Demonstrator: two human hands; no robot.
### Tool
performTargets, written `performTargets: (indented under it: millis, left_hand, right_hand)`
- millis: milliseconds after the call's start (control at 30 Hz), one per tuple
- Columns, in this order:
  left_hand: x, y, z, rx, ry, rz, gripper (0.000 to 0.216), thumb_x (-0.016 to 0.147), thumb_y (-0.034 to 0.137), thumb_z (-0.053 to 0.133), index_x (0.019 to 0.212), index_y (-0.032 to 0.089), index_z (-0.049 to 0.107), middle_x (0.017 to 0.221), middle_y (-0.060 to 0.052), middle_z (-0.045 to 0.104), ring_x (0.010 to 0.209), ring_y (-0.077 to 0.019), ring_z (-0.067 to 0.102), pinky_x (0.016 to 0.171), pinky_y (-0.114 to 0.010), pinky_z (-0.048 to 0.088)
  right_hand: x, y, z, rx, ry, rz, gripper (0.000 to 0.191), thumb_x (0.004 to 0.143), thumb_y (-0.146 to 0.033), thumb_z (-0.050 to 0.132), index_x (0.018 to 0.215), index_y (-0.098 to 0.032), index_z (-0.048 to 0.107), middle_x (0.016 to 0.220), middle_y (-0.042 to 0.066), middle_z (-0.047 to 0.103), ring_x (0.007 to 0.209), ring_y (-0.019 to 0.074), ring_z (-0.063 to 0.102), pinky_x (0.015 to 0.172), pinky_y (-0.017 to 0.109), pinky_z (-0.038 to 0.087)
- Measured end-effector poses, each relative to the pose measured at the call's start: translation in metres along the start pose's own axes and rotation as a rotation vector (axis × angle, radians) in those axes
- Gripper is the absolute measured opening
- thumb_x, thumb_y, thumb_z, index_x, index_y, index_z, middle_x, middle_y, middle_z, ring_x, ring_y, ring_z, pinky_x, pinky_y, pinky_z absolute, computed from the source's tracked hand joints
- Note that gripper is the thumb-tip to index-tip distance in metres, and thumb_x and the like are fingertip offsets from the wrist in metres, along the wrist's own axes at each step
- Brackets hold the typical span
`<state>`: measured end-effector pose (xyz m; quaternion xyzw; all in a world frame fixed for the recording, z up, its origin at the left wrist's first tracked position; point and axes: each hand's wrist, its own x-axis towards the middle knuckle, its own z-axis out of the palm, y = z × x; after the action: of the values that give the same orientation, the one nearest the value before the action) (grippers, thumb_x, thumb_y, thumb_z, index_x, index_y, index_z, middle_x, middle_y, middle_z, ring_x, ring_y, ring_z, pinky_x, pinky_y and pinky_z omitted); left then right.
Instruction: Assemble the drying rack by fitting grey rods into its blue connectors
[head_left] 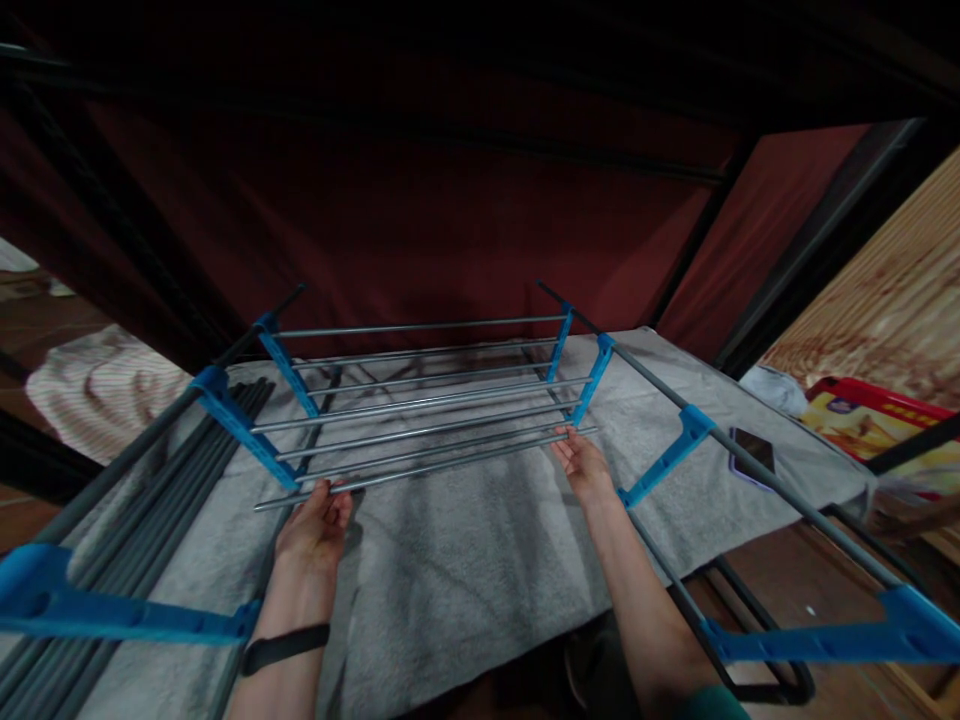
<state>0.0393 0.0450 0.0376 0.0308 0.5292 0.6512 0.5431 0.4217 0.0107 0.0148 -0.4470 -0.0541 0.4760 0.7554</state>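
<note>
A loose grey metal tube (450, 463) lies across between my two hands, in front of the rack's fitted crossbars (420, 433). My left hand (311, 525) pinches it near its left end. Close to the tube's right end, the fingers of my right hand (586, 468) are closed on it. The rack frame has blue plastic brackets, among them one at left (244, 432) and one at right (594, 378), joined to long side poles (795, 502). Several crossbars span the far brackets. Nearer to me, a left bracket (135, 612) and a right bracket (667, 460) carry no bars.
A grey cloth (442, 590) covers the surface beneath the rack. Several loose tubes (169, 505) lie in a bundle at left. A phone (752, 457) rests at right, near a red and yellow package (885, 430). Dark red fabric (450, 220) hangs behind.
</note>
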Motion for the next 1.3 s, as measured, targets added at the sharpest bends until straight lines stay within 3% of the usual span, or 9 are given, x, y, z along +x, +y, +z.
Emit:
performTargets:
  millis: [233, 567, 800, 1100, 1300]
  left_hand:
    - [-0.002, -0.002, 0.000, -0.039, -0.048, -0.013, 0.023, 0.094, 0.010, 0.048, 0.077, 0.014, 0.061, 0.069, -0.002, 0.066, 0.062, -0.0094, 0.065, 0.063, -0.021, 0.058]
    - [-0.008, -0.006, -0.002, -0.088, -0.052, 0.000, 0.012, 0.085, 0.012, 0.067, 0.076, 0.014, 0.061, 0.067, -0.001, 0.066, 0.055, -0.0089, 0.065, 0.057, -0.018, 0.054]
    - [-0.008, -0.010, -0.004, -0.127, -0.098, 0.071, 0.024, 0.078, 0.013, 0.076, 0.070, 0.015, 0.053, 0.063, 0.000, 0.063, 0.049, -0.0071, 0.060, 0.054, -0.017, 0.052]
    - [-0.009, -0.003, -0.006, -0.185, -0.051, 0.168, 0.008, 0.092, 0.017, 0.059, 0.085, 0.014, 0.061, 0.075, -0.005, 0.069, 0.059, -0.0093, 0.066, 0.059, -0.019, 0.054]
    - [-0.007, -0.002, -0.008, -0.199, -0.017, 0.233, 0.013, 0.088, 0.015, 0.064, 0.077, 0.015, 0.056, 0.073, -0.004, 0.069, 0.057, -0.0077, 0.064, 0.055, -0.016, 0.052]
  right_hand:
    - [0.000, -0.002, -0.002, -0.012, -0.001, 0.007, 0.010, 0.085, -0.011, 0.059, 0.081, -0.019, 0.061, 0.079, 0.000, 0.072, 0.071, 0.0105, 0.069, 0.070, 0.022, 0.061]
    - [0.004, 0.001, -0.007, -0.085, -0.021, 0.075, 0.014, 0.086, -0.009, 0.055, 0.079, -0.019, 0.062, 0.079, 0.001, 0.070, 0.074, 0.0097, 0.069, 0.073, 0.022, 0.061]
    - [0.017, 0.003, -0.018, -0.133, 0.016, 0.074, 0.017, 0.088, -0.011, 0.053, 0.077, -0.021, 0.063, 0.083, 0.002, 0.068, 0.076, 0.0088, 0.069, 0.072, 0.020, 0.061]
    - [0.027, -0.002, -0.026, -0.126, 0.114, 0.111, 0.019, 0.090, -0.013, 0.052, 0.076, -0.020, 0.063, 0.078, 0.000, 0.066, 0.070, 0.0081, 0.068, 0.065, 0.018, 0.060]
    - [0.024, -0.006, -0.023, -0.133, 0.099, 0.150, 0.019, 0.090, -0.011, 0.051, 0.076, -0.019, 0.062, 0.081, 0.001, 0.067, 0.073, 0.0096, 0.068, 0.065, 0.020, 0.061]
